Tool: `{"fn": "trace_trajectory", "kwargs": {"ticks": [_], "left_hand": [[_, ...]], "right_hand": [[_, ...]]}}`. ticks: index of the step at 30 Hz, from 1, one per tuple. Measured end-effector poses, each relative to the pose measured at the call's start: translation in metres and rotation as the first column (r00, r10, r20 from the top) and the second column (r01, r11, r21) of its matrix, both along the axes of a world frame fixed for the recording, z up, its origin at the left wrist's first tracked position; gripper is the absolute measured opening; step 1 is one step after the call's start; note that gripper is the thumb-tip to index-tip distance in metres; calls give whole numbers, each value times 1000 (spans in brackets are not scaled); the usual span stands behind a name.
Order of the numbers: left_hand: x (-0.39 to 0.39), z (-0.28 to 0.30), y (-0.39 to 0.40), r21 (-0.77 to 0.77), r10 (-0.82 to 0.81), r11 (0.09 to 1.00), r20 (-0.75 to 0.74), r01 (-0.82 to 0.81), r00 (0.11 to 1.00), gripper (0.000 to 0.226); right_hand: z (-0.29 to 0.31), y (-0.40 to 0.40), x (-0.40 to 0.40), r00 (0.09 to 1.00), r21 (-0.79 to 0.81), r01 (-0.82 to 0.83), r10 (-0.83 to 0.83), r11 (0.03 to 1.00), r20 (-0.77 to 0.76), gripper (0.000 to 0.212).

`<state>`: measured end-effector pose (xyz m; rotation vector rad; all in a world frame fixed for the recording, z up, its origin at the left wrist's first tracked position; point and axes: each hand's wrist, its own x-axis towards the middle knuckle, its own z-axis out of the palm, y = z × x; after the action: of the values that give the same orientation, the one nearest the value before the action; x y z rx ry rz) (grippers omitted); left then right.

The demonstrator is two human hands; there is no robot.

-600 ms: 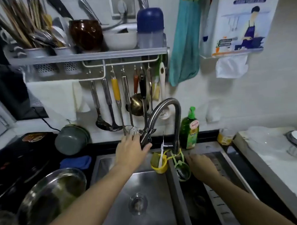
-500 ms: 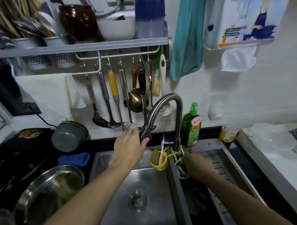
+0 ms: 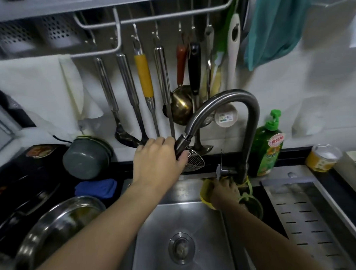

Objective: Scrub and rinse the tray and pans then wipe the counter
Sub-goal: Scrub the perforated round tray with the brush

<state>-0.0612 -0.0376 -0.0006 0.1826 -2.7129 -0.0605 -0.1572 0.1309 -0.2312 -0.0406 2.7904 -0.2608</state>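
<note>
Sink basin sits dry, no water running. Left hand wraps the faucet spray head, likely aiming it over the basin. Right hand is at the faucet base by the yellow cup; grip unclear. Steel pan waits on the tabletop, left of the sink.

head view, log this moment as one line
left hand: grips faucet spray head | right hand: at faucet base by yellow holder, grip unclear | water: none visible | steel pan: on counter left of sink, untouched
</note>
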Motion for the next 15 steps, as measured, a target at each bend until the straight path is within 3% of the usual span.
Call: {"fn": "trace_trajectory", "kwargs": {"ticks": [2, 4, 9, 15], "left_hand": [[-2, -2, -4, 37, 7, 999, -1, -7, 1000, 42], [-4, -3, -8, 57, 13, 998, -3, -13, 1000, 43], [-6, -1, -9, 6, 23, 1000, 21, -23, 1000, 44], [-5, 0, -4, 35, 35, 999, 49, -37, 998, 40]], "right_hand": [[-7, -15, 0, 993, 28, 46, -42, 999, -112, 54], [-8, -22, 4, 992, 61, 44, -36, 997, -119, 48], [-14, -12, 5, 995, 153, -43, 56, 987, -83, 58], [-9, -24, 13, 996, 72, -39, 45, 997, -81, 65]]}}
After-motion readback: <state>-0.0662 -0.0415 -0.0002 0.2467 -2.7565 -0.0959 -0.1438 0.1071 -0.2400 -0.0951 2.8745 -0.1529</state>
